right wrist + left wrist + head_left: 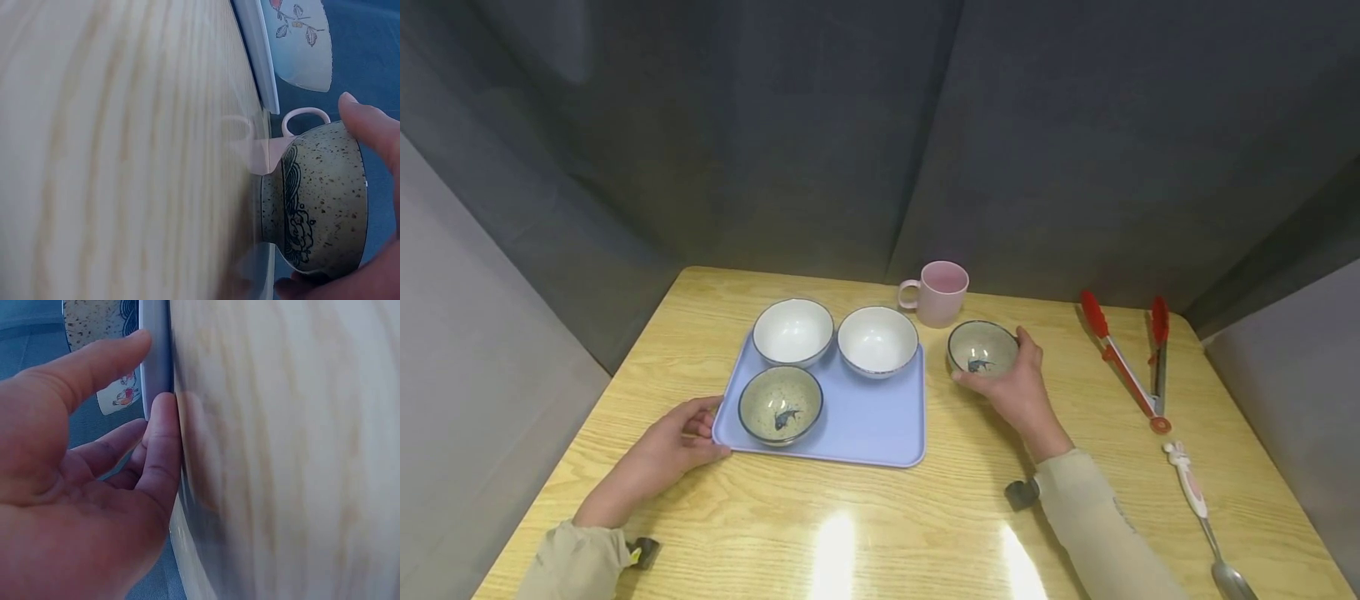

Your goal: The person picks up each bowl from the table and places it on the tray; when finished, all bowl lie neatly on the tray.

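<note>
My right hand (1018, 385) grips a speckled grey-green bowl (981, 340) to the right of the tray, thumb and fingers on opposite sides of its rim. In the right wrist view this bowl (325, 200) shows a dark wave pattern, its foot at the tabletop. A light blue tray (872, 425) lies on the table. At its front left corner, my left hand (666, 446) holds the edge between thumb and bent fingers. A matching speckled bowl (781, 403) with a blue fish inside stands front left on the tray. Behind it are two white bowls, one left (793, 331) and one right (877, 340).
A pink mug (942, 293) stands behind the tray, near the table's back edge. Red-tipped tongs (1131, 375) lie spread at the right, with a rabbit-handled spoon (1198, 504) in front of them. Dark curtain hangs behind the wooden table (745, 533).
</note>
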`<state>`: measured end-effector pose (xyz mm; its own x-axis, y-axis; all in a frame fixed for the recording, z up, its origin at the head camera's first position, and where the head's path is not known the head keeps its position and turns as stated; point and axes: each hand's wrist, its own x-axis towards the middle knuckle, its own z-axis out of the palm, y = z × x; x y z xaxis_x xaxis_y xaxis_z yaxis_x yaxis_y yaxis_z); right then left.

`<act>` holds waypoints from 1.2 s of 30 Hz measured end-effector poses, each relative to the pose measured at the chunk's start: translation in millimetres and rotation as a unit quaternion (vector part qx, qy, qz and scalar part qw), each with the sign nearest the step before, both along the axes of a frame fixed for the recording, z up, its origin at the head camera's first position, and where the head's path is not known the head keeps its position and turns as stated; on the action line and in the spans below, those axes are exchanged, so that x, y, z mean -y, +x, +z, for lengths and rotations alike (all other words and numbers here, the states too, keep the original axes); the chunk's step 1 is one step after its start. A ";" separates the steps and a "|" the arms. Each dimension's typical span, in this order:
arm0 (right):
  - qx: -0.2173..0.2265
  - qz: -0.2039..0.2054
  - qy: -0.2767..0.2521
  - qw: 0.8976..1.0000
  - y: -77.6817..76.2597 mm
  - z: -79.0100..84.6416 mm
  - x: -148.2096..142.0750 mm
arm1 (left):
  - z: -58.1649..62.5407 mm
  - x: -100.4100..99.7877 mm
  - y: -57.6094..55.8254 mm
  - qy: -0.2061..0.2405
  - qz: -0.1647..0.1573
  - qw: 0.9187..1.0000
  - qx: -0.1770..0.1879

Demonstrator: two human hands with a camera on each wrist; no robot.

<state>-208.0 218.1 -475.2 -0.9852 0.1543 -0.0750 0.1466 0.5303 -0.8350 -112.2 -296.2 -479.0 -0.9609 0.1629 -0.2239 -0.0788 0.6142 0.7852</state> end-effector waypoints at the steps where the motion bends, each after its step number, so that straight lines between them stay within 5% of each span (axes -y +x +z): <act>1: 0.002 0.001 0.001 1.000 -0.2 0.1 0.5 | -0.2 -0.1 -0.2 -0.001 0.001 1.000 0.002; 36: 0.042 0.005 -0.017 0.999 1.3 1.9 0.4 | 0.4 0.9 0.8 0.002 -0.001 1.000 -0.003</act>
<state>-206.8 217.6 -473.3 -0.9767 0.1406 -0.1620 0.2114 0.5042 -0.8373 -111.3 -297.1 -478.5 -0.9620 0.1661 -0.2169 -0.0721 0.6113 0.7881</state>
